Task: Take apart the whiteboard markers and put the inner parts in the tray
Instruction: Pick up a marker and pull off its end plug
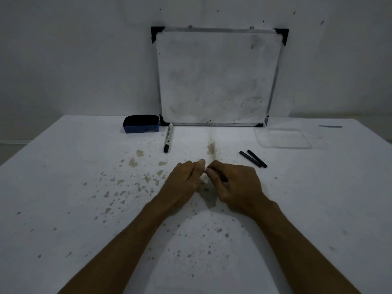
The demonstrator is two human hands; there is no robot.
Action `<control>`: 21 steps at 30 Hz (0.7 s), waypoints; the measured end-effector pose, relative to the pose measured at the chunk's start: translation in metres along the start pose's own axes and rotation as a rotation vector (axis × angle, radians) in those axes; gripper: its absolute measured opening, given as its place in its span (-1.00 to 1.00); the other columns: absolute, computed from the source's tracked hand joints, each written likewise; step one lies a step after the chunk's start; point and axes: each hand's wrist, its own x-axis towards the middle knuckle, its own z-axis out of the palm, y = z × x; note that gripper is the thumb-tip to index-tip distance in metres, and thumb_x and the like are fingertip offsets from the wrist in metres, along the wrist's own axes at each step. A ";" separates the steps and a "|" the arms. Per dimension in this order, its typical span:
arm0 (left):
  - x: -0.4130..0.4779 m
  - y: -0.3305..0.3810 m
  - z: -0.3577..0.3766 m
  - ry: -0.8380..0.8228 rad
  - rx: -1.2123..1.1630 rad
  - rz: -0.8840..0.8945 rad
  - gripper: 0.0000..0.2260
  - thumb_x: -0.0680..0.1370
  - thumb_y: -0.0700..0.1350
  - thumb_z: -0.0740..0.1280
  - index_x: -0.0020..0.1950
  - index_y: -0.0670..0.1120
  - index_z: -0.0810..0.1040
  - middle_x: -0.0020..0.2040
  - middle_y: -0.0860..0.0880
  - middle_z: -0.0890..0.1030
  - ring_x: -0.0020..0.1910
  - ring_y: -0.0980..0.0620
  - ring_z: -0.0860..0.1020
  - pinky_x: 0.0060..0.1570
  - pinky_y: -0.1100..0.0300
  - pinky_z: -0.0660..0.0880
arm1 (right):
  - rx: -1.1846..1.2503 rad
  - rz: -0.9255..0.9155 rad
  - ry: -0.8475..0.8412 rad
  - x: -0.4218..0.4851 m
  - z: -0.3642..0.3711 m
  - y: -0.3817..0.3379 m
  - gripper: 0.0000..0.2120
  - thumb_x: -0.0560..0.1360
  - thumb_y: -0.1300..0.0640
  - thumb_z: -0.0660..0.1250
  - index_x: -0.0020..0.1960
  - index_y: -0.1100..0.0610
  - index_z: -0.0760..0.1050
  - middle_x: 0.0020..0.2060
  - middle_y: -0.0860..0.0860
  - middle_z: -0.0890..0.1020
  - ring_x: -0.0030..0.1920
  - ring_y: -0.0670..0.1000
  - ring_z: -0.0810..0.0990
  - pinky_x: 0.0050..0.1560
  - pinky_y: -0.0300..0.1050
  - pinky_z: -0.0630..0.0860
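Gripping a white marker (pixel 204 177) at frame centre, the left hand (pixel 182 183) and right hand (pixel 235 185) are both closing around it; the clear tray (pixel 284 137) is sitting empty at right.

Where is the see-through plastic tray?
The clear plastic tray sits far right on the table, beside the whiteboard's lower right corner, beyond two black sticks.
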 end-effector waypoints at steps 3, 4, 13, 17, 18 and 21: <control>0.010 -0.007 -0.015 0.159 -0.262 -0.282 -0.56 0.75 0.14 0.08 -0.28 0.04 0.42 -0.42 0.20 0.47 -0.43 0.20 0.38 -0.44 0.40 0.32 | -0.021 0.140 0.160 0.000 -0.007 0.015 -0.75 0.66 -0.10 0.21 -0.01 -0.03 0.61 -0.35 -0.17 0.60 -0.39 -0.15 0.56 -0.36 -0.16 0.55; 0.010 -0.009 -0.017 0.166 -0.205 -0.268 -0.58 0.74 0.17 0.06 -0.20 0.02 0.46 -0.32 0.16 0.51 -0.35 0.15 0.43 -0.36 0.35 0.39 | -0.036 0.181 0.179 -0.002 -0.011 0.021 -0.76 0.66 -0.10 0.22 0.00 -0.05 0.61 -0.32 -0.15 0.63 -0.34 -0.14 0.59 -0.32 -0.14 0.58; 0.016 -0.027 -0.007 0.092 0.576 0.083 -0.78 0.66 0.00 0.37 0.18 -0.10 0.67 0.04 -0.13 0.63 0.06 -0.14 0.51 0.03 0.07 0.33 | 0.061 0.128 0.090 0.002 -0.003 0.022 -0.74 0.61 0.04 0.35 0.24 0.11 0.65 0.05 -0.01 0.72 0.01 -0.02 0.67 0.03 0.00 0.65; 0.012 -0.016 -0.010 0.094 0.503 0.057 -0.67 0.67 -0.01 0.35 0.39 -0.11 0.58 0.11 -0.10 0.61 0.12 -0.09 0.50 0.20 0.02 0.40 | 0.080 0.149 0.094 0.001 0.002 0.024 -0.74 0.59 0.02 0.42 0.23 0.10 0.63 0.05 -0.01 0.71 -0.02 -0.05 0.64 0.00 -0.04 0.66; 0.010 -0.011 -0.009 0.106 0.440 0.064 -0.66 0.68 0.01 0.31 0.42 -0.09 0.55 0.10 -0.06 0.60 0.11 -0.03 0.49 0.26 0.00 0.43 | 0.070 0.146 0.107 0.002 0.002 0.023 -0.74 0.59 0.00 0.43 0.23 0.08 0.65 0.04 -0.02 0.72 -0.06 -0.08 0.63 -0.03 -0.09 0.65; 0.003 0.012 -0.004 0.089 0.069 -0.026 -0.62 0.69 0.18 0.19 0.42 0.05 0.53 0.03 0.09 0.63 -0.03 0.17 0.59 0.03 0.37 0.52 | 0.037 0.130 0.107 0.004 0.001 0.021 -0.71 0.59 -0.13 0.39 0.25 -0.05 0.66 -0.03 -0.07 0.73 -0.21 -0.14 0.59 -0.17 -0.23 0.60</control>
